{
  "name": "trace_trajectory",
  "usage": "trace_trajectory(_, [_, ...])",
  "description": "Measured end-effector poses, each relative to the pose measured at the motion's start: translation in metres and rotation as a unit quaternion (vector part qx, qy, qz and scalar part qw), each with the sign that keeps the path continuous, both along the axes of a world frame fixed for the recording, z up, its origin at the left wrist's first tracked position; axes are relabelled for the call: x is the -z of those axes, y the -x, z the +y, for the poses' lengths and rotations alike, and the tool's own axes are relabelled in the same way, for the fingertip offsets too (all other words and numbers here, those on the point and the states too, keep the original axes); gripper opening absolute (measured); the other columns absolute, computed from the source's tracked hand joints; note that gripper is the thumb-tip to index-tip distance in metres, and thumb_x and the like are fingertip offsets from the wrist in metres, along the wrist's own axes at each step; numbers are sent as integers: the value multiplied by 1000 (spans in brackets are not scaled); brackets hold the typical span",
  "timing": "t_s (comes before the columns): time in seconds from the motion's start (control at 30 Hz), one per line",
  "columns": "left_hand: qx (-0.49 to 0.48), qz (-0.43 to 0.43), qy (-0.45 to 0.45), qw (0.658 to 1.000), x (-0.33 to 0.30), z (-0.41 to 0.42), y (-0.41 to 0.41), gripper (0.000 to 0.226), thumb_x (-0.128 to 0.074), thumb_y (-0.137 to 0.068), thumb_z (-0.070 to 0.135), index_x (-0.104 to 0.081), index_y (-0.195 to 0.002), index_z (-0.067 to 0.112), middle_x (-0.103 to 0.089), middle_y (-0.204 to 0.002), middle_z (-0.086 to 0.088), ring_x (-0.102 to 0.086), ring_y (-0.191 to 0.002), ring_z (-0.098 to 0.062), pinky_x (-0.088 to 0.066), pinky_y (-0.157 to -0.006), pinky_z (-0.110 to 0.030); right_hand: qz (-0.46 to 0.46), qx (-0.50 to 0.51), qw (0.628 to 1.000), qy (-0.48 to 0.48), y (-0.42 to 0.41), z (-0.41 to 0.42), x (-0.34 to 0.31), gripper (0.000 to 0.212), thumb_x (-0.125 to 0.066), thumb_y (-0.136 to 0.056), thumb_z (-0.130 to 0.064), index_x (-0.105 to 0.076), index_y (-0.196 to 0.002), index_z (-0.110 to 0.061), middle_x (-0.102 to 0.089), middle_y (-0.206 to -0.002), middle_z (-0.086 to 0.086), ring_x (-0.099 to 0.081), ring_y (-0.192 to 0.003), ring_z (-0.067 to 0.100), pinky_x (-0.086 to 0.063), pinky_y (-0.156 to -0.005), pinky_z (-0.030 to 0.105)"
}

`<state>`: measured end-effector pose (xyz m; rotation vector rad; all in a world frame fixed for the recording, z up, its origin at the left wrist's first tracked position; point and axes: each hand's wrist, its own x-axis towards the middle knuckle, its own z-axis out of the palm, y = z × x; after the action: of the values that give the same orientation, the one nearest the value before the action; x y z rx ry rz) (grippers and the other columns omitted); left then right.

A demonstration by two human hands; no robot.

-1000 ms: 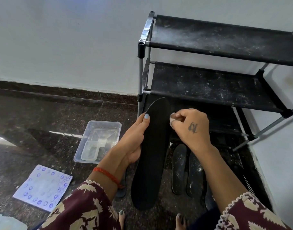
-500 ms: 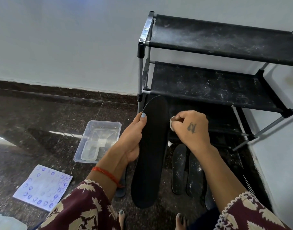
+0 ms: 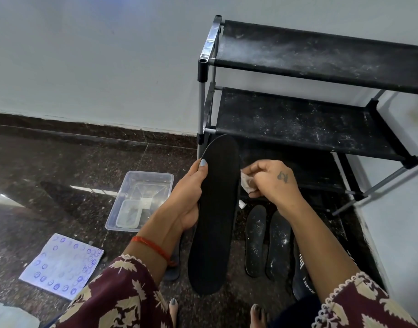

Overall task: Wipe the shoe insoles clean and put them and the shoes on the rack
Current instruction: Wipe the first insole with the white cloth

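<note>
A: Obs. Left hand [image 3: 189, 197] grips the black insole [image 3: 215, 209] along its left edge, thumb on the face, holding it lengthwise above the floor [image 3: 61, 174] in front of the rack's [image 3: 298, 119] bottom left corner.

B: Right hand [image 3: 272, 181]?

A: Fingers pinched round a small crumpled wipe [image 3: 247, 182], just beside the insole's right edge; cannot tell if it touches.

B: Handling?

A: Judged light, thin, flexible: the toe edge curls. Likely to bend under rubbing, so support from behind mid-length and hold by the edges, off the wiped face.

B: Others?

A: Two dusty insoles [image 3: 266, 242] lie on the floor beside the rack's front edge. The rack's shelves carry no insoles yet.
</note>
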<state>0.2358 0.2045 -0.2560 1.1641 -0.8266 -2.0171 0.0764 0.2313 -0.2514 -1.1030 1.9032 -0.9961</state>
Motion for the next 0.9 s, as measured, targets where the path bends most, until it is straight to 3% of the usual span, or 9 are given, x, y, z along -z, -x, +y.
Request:
trace_trajectory(0.1, [0, 3, -3, 1000, 0, 0, 1, 34, -34, -102, 36, -51, -131, 31, -65, -119, -1, -64, -104, -19, -57, -73, -36, -8, 45, 997, 62, 1, 0, -3, 28, -54, -81, 5, -69, -85, -18, -68, -82, -2, -66, -68, 11, -58, -65, 27])
trace_trajectory(0.2, [1, 3, -7, 1000, 1, 0, 1, 34, -35, -101, 36, -52, -130, 31, -64, -119, -1, -63, -105, -19, -57, -74, -37, 47, 33, 989, 137, -2, -1, -3, 29, -59, -83, 2, -68, -100, -19, -67, -92, -7, -65, -85, 8, -57, -75, 28])
trace_trajectory(0.27, [0, 7, -7, 1000, 1, 0, 0, 33, -35, -101, 35, -53, -129, 31, -66, -117, -2, -65, -102, -19, -57, -70, -36, 54, 4, 991, 122, -5, -1, -2, 28, -61, -83, 1, -69, -101, -19, -67, -93, -4, -65, -87, 10, -58, -76, 31])
trace_trajectory(0.37, [-13, 10, -7, 1000, 1, -1, -1, 31, -34, -102, 34, -55, -124, 30, -66, -115, -3, -65, -99, -19, -57, -70, -36, -2, -14, 997, 80, -7, 1, -5, 21, -63, -81, -1, -69, -93, -16, -69, -83, -1, -67, -74, 11, -59, -70, 29])
trace_trajectory(0.53, [-44, 10, -1, 999, 1, -3, -2, 27, -33, -102, 34, -60, -102, 31, -68, -104, -2, -65, -94, -19, -55, -69, -36, -28, -55, 998, 33, -8, 8, -12, 23, -58, -74, 6, -71, -83, -11, -69, -76, 4, -65, -62, 11, -56, -57, 21])
trace_trajectory(0.77, [-70, -12, 2, 997, 2, -6, -5, 28, -30, -103, 34, -58, -103, 29, -66, -102, -1, -64, -92, -17, -52, -66, -33, -27, -193, 978, -72, -1, 20, -19, 23, -60, -73, 8, -74, -80, -9, -70, -81, 4, -64, -61, 6, -51, -52, 19])
trace_trajectory(0.9, [-83, -14, -2, 996, 3, -7, -5, 28, -30, -103, 33, -55, -113, 27, -64, -107, -1, -62, -96, -18, -52, -66, -33, -6, -180, 983, -20, 4, 25, -23, 23, -62, -75, 5, -75, -83, -13, -70, -81, 4, -64, -62, 6, -55, -55, 20])
